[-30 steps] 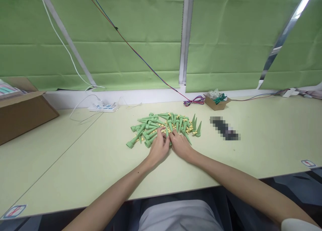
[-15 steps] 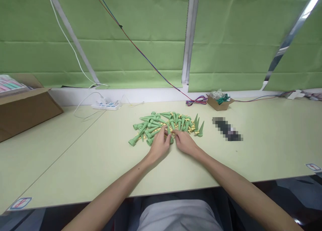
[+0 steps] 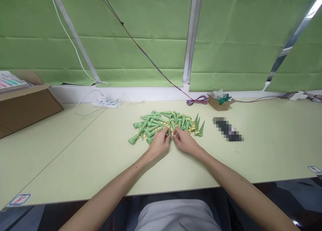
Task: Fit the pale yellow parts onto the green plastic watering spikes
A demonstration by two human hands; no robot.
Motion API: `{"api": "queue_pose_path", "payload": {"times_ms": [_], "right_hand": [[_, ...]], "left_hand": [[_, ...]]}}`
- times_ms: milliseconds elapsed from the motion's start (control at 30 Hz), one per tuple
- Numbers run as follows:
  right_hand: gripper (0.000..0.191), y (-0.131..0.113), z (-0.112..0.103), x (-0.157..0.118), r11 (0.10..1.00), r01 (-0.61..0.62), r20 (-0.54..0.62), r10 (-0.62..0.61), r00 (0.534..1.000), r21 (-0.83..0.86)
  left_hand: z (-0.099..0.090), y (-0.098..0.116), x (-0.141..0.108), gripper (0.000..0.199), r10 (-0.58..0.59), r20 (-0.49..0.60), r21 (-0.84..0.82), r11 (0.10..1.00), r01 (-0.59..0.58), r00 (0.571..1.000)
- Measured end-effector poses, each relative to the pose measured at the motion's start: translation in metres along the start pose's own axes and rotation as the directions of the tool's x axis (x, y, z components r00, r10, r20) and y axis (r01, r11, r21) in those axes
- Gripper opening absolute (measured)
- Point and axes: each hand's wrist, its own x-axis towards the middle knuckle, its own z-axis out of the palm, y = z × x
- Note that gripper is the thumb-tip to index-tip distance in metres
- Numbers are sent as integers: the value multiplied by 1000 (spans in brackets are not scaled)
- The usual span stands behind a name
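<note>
A pile of green plastic plant-watering spikes (image 3: 151, 124) lies on the table, cone-shaped with wide round collars. Small yellow valve pieces (image 3: 166, 123) are scattered among them. At the pile's near edge, my left hand (image 3: 160, 141) is closed around one green spike (image 3: 169, 130), its tip pointing up and away; its lower part is hidden by the fingers. Just to the right, my right hand (image 3: 185, 141) is pinched, with a bit of yellow, apparently a valve piece (image 3: 174, 135), at the fingertips. The two hands are close together, slightly apart.
A cardboard box (image 3: 27, 105) with packaged goods stands at the left. Against the wall lie a white power strip (image 3: 108, 103), coiled red-blue wires (image 3: 197, 100) and a small carton (image 3: 220, 103) with plastic bags. A blurred dark object (image 3: 227, 129) lies right of the pile.
My right fingers have curled in and drawn slightly away from the left hand's spike, and yellow now shows at their tips. My left hand keeps its hold on the spike.
</note>
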Motion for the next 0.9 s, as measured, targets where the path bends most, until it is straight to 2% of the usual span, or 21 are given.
{"api": "queue_pose_path", "payload": {"times_ms": [133,333,600,900], "right_hand": [[6,-7,-3,-2,1000,17,-11,-17,1000,-5],[8,-10,-4,-3,1000,13,-23,-13,1000,7],[11,-10,-6,-7,999,32,-12,-32,999,0],[10,-5,-3,-12,999,24,-13,-24,1000,23]], "left_hand": [[-2,2,-2,12,34,33,46,998,-35,999],[-3,3,-1,13,84,0,74,994,-83,996],[-5,4,-1,4,-16,19,-12,1000,16,1000],[-5,-6,0,15,23,82,-164,986,-9,996]]}}
